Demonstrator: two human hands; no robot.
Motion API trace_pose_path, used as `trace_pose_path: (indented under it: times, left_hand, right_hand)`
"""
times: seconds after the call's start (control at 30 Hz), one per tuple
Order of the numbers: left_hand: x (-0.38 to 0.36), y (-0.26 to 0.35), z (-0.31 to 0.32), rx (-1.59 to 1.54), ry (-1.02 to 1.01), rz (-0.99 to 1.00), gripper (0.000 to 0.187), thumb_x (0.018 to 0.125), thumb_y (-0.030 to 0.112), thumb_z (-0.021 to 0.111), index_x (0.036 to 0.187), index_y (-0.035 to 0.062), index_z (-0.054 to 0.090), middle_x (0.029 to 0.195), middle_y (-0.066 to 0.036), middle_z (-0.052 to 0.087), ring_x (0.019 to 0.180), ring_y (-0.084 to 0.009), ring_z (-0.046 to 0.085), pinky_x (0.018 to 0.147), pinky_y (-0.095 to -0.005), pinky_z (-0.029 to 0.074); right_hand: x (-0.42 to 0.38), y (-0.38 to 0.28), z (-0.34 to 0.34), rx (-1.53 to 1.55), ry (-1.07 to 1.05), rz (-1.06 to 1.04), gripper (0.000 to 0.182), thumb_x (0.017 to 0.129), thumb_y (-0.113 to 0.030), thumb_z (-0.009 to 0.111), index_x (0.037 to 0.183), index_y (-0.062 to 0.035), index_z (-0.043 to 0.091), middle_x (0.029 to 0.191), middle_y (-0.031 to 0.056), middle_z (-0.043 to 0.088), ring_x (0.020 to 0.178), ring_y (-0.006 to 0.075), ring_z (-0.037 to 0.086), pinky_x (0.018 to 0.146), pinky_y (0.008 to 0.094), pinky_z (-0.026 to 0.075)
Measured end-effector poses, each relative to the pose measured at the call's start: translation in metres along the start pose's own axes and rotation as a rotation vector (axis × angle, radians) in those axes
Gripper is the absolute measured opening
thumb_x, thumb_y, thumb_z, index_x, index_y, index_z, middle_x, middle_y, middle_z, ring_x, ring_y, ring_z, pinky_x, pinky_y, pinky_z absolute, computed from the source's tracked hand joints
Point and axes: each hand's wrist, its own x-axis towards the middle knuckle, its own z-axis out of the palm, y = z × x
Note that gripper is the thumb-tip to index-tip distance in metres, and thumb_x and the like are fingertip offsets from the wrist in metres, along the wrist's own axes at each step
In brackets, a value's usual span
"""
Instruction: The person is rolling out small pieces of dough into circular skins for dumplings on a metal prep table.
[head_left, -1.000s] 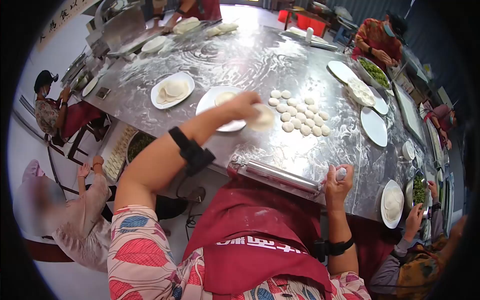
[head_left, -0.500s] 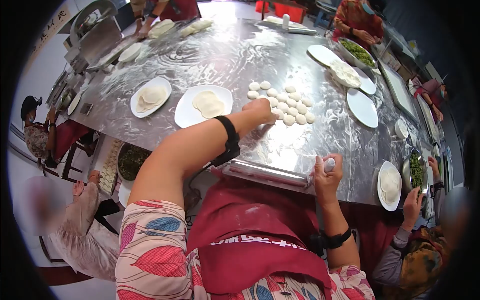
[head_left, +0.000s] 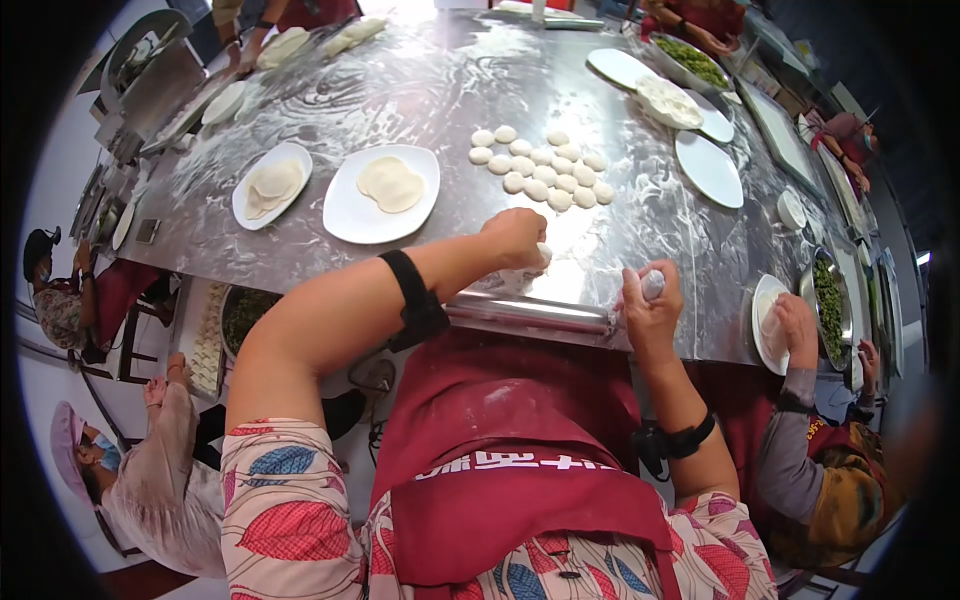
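My left hand (head_left: 518,240) is closed around a small white dough piece (head_left: 543,254), just in front of a cluster of round dough pieces (head_left: 563,167) on the floured metal table (head_left: 450,110). Near the table's front edge, my right hand (head_left: 652,303) grips the end of a rolling pin (head_left: 653,285). Flat dough wrappers (head_left: 390,184) lie on a square white plate (head_left: 335,212) to the left of the cluster.
More wrappers sit on a plate (head_left: 240,200) farther left. White plates (head_left: 708,170) and bowls of green filling (head_left: 828,305) stand at the right. A co-worker's hand (head_left: 797,325) touches a plate there. Other people work around the table.
My left hand has moved from the dough cluster toward the table's front edge with a dough piece. The co-worker's hand at the right has reached onto the wrapper plate. The camera view has shifted.
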Motion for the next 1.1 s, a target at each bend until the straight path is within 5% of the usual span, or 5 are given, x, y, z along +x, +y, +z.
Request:
trace_pose_path:
  times: [0.23, 0.7, 0.87, 0.97, 1.1]
  left_hand:
    - [-0.003, 0.012, -0.003, -0.220, -0.068, -0.046, 0.019, 0.068, 0.015, 0.072, 0.082, 0.0022, 0.068, 0.081, -0.014, 0.068, 0.078, -0.0232, 0.065, 0.070, -0.0348, 0.050]
    - [-0.002, 0.019, 0.000, -0.064, -0.047, -0.096, 0.016, 0.074, 0.012, 0.066, 0.088, 0.0037, 0.069, 0.082, -0.014, 0.068, 0.078, -0.0244, 0.065, 0.072, -0.0350, 0.050]
    - [0.003, 0.007, 0.000, -0.091, -0.140, 0.025, 0.014, 0.073, 0.014, 0.069, 0.084, 0.0039, 0.068, 0.079, -0.013, 0.068, 0.077, -0.0244, 0.065, 0.071, -0.0356, 0.050]
    - [-0.006, -0.001, -0.001, -0.384, -0.219, -0.147, 0.013, 0.073, 0.011, 0.067, 0.084, 0.0038, 0.066, 0.078, -0.013, 0.067, 0.077, -0.0245, 0.065, 0.070, -0.0360, 0.050]
    - [-0.005, 0.007, -0.006, -0.147, -0.161, -0.014, 0.014, 0.075, 0.012, 0.065, 0.085, 0.0034, 0.065, 0.079, -0.013, 0.067, 0.079, -0.0248, 0.064, 0.071, -0.0363, 0.049]
  right_hand:
    - [0.062, 0.002, 0.022, -0.162, 0.024, -0.214, 0.019, 0.085, -0.003, 0.064, 0.087, -0.0053, 0.045, 0.055, 0.0025, 0.053, 0.047, 0.0091, 0.054, 0.040, 0.0244, 0.039]
    - [0.082, 0.035, 0.039, -0.233, 0.058, -0.193, 0.019, 0.082, -0.004, 0.065, 0.088, -0.0032, 0.047, 0.060, 0.0102, 0.057, 0.046, 0.0156, 0.056, 0.043, 0.0292, 0.044]
    - [0.044, 0.012, 0.014, -0.062, -0.031, 0.040, 0.019, 0.084, -0.003, 0.063, 0.085, -0.0042, 0.045, 0.059, 0.0066, 0.056, 0.046, 0.0122, 0.055, 0.040, 0.0264, 0.042]
    - [0.016, 0.009, 0.002, 0.061, -0.035, 0.086, 0.019, 0.085, -0.001, 0.062, 0.085, -0.0056, 0.044, 0.059, 0.0053, 0.055, 0.047, 0.0106, 0.056, 0.040, 0.0241, 0.041]
    - [0.071, 0.020, 0.030, -0.191, -0.016, -0.055, 0.018, 0.085, -0.005, 0.062, 0.085, -0.0036, 0.044, 0.060, 0.0059, 0.056, 0.047, 0.0129, 0.056, 0.041, 0.0271, 0.043]
